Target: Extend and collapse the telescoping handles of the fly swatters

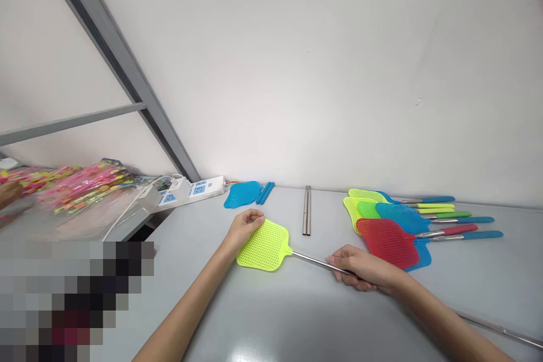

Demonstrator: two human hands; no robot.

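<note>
A yellow-green fly swatter [265,246] with a perforated square head is held between both of my hands. My left hand [246,227] pinches the upper left edge of the head. Around the thin metal rod, the fingers of my right hand [356,267] are closed, hiding the rod's far end. Beyond the swatter lie two bare metal tubes [306,212] side by side. Near the wall rest a blue swatter head [244,194] and two blue grips [265,193].
Several swatters [388,243] in red, blue, green and yellow overlap at the right. A metal rod [500,328] lies by my right forearm. A white power strip [203,186] sits back left. On the left table are bagged pink and yellow items [85,184] and another person's hand [9,195].
</note>
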